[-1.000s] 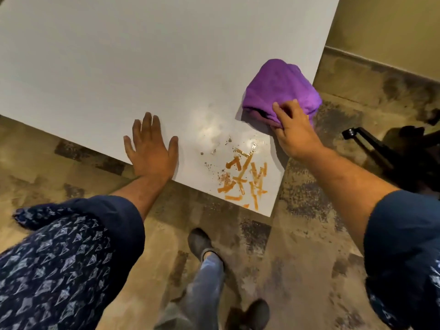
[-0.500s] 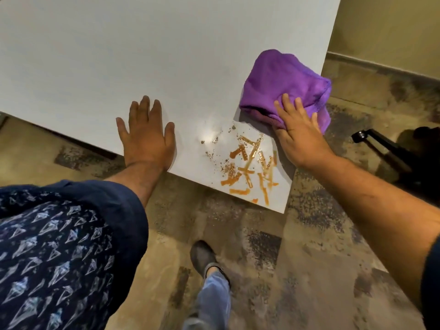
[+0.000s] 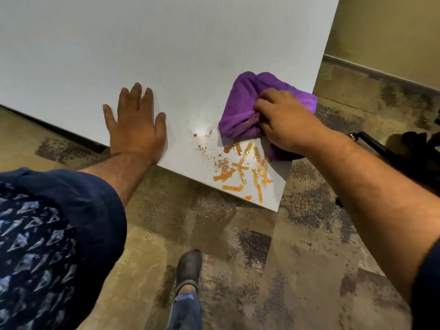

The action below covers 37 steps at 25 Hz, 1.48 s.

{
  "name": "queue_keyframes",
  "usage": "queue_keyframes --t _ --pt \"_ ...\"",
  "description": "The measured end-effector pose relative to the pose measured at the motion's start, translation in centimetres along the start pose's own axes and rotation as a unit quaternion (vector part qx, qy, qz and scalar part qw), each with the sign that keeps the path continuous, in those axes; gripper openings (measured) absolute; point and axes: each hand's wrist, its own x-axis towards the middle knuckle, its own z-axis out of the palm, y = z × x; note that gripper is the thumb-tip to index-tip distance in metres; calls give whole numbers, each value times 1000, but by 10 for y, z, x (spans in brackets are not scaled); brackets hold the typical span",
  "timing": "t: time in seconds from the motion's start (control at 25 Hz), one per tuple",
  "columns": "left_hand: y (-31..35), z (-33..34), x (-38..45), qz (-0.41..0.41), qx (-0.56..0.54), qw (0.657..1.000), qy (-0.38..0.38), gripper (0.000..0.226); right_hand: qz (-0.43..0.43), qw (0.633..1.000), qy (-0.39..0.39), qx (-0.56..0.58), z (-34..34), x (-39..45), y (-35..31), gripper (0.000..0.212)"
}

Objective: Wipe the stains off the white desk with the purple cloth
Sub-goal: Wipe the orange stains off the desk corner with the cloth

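The purple cloth (image 3: 240, 113) lies bunched on the white desk (image 3: 166, 55) near its right edge, just above the stains. My right hand (image 3: 283, 120) grips the cloth from the right, fingers curled into its folds. Orange streaks and brown specks, the stains (image 3: 242, 170), cover the desk's near right corner. The cloth's lower edge touches the topmost streaks. My left hand (image 3: 135, 125) rests flat on the desk's front edge, fingers spread, to the left of the stains.
A black chair base (image 3: 390, 151) stands on the floor right of the desk corner. My shoe (image 3: 189, 267) and jeans leg are on the mottled carpet below the desk. A beige wall (image 3: 392, 32) runs at the upper right.
My right hand went from lying flat on the cloth to gripping it, and drew it down-left onto the top of the orange streaks. My left hand stayed planted.
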Motion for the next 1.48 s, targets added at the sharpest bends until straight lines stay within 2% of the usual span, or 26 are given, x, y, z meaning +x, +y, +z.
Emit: queue_keyframes --t 0.12,0.28,0.44,0.56,0.68,0.76,0.84,0.96,1.04,1.2,1.48 --pt "-4 -1 4 19 17 1000 -10 64 18 998 41 36 13 13 -10 54" --pt "-2 -5 4 14 24 999 -23 64 38 989 79 116 19 40 -48 46" --pt "-1 -6 5 12 14 999 -28 64 -39 989 74 120 35 37 -86 47" --pt "-2 -7 5 10 9 1000 -28 63 -99 989 36 104 40 14 -90 52" --pt "0 -8 4 10 2 999 -32 63 -114 990 14 81 43 -30 -86 58" --pt "1 -8 3 9 0 999 -33 63 -52 996 36 69 51 -71 -83 56" --pt "1 -7 3 13 -2 999 -32 63 70 992 74 70 61 -110 -86 55" --pt "-1 -7 3 16 -2 999 -30 62 277 951 106 91 75 -128 -118 62" --pt "-1 -7 2 16 -2 1000 -26 62 353 925 112 89 75 -109 -142 66" --pt "0 -5 2 32 -14 999 -15 58 379 908 93 150 59 -65 -174 84" --pt "-10 -2 0 52 -121 991 32 46 383 877 180 229 58 -7 -220 80"
